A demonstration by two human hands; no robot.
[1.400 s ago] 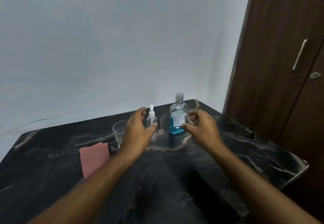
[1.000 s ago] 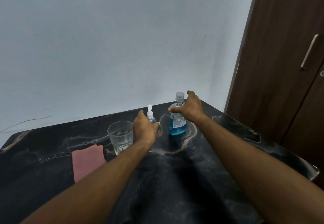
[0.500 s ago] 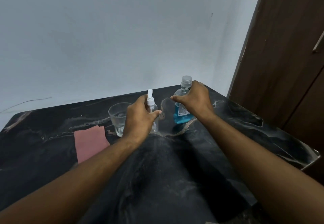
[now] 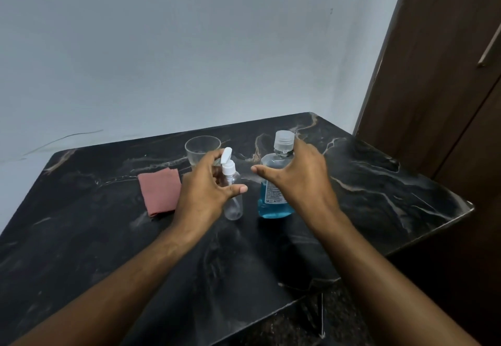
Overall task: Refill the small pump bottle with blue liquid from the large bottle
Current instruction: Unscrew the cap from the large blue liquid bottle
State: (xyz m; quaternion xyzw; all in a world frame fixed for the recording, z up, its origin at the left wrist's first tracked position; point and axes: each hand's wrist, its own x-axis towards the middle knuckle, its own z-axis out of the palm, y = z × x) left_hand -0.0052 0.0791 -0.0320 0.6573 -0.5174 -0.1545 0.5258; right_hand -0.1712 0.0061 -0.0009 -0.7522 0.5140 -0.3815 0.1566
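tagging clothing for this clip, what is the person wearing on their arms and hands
Nothing visible: the left hand and right hand are bare, with no gloves, rings, watch or bands showing. Both forearms are uncovered up to the frame edge; no sleeve is in view.

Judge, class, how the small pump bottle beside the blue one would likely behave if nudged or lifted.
The small pump bottle looks clear and empty, so it is probably very light. It stands tall on a narrow base with a white pump head on top, so a sideways nudge might tip it. Its smooth wall may feel slippery.
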